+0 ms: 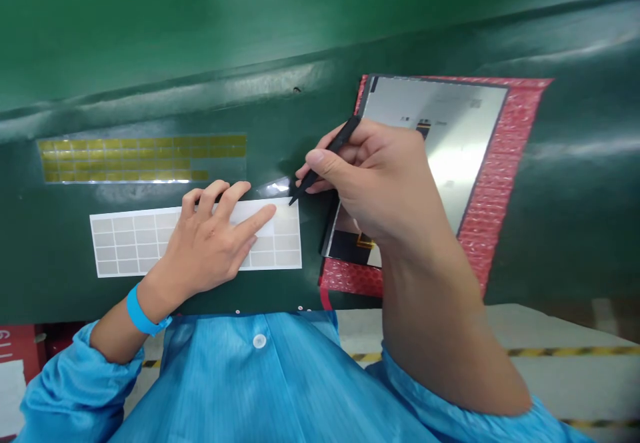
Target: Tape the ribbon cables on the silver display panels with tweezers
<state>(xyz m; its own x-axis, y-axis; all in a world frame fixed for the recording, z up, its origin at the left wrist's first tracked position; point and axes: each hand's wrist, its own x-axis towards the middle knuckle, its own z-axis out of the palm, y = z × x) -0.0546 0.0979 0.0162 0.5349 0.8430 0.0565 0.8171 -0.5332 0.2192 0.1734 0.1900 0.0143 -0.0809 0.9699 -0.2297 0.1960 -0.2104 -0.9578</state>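
Note:
A white sheet of pale grey rectangular labels (135, 236) lies on the green mat. My left hand (207, 236) rests flat across its middle, fingers spread, with the index finger stretched toward the sheet's right part. Pinched in my right hand (385, 176) is a slim black pen-like tool (327, 153) with a pointed tip. That tip is at the top right label of the sheet; whether it touches cannot be made out. Under my right hand and wrist lies a flat display panel (465, 143) with a silvery back, partly hidden by them.
Pink bubble wrap (505, 196) lies under the panel. A clear strip with yellow rectangular stickers (143, 156) is at the left, and a small clear film piece (274, 188) touches the sheet's upper edge. The green mat (295, 123) covers the table; its front edge is close to my body.

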